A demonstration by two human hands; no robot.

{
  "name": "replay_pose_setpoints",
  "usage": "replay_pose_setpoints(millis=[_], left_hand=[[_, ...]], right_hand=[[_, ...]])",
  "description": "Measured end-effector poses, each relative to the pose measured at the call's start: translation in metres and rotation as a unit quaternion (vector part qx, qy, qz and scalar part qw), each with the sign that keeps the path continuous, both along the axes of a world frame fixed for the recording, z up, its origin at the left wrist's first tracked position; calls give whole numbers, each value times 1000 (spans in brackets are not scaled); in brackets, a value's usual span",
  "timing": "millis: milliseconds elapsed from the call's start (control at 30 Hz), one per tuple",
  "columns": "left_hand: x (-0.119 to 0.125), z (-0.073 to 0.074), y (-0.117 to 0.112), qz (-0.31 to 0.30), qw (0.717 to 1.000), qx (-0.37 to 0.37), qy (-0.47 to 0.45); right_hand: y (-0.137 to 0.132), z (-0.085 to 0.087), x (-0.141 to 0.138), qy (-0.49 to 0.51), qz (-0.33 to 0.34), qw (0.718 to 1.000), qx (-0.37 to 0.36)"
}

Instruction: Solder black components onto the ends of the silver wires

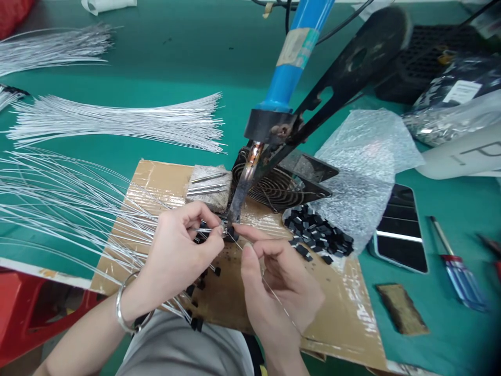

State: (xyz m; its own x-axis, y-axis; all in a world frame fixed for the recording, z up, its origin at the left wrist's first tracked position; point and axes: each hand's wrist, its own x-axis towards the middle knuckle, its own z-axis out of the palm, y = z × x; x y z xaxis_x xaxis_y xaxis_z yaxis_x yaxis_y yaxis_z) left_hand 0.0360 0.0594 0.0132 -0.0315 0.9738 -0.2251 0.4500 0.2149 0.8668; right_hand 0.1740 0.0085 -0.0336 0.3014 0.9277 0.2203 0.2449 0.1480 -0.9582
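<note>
I can't make out the contact under the iron (pixel 279 94); the left hand (pixel 186 240) covers part of the thin piece (pixel 203 230) it pinches, and the spot is too small on my feed to tell what touches what. I lose the lower end of the strand (pixel 282 307) near the wrist of the right hand (pixel 287 277). The iron hides part of the fan (pixel 270 193) from me and leaves my top edge. The stool (pixel 19 313) is cut at left, the bottle (pixel 465 149) at right, and the label (pixel 463 91) is too blurred to read
</note>
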Motion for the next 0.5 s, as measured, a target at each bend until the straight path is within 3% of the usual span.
replay_pose_setpoints(millis=[267,433,500], left_hand=[[0,-2,-1,-12,1000,3,6],[-11,-12,-10,-26,999,28,30],[-21,-18,-15,-43,996,45,60]], right_hand=[[-2,-2,1,4,7,1000,-6],[-9,6,8,68,-81,994,0],[-26,2,15,115,-1,993,-16]])
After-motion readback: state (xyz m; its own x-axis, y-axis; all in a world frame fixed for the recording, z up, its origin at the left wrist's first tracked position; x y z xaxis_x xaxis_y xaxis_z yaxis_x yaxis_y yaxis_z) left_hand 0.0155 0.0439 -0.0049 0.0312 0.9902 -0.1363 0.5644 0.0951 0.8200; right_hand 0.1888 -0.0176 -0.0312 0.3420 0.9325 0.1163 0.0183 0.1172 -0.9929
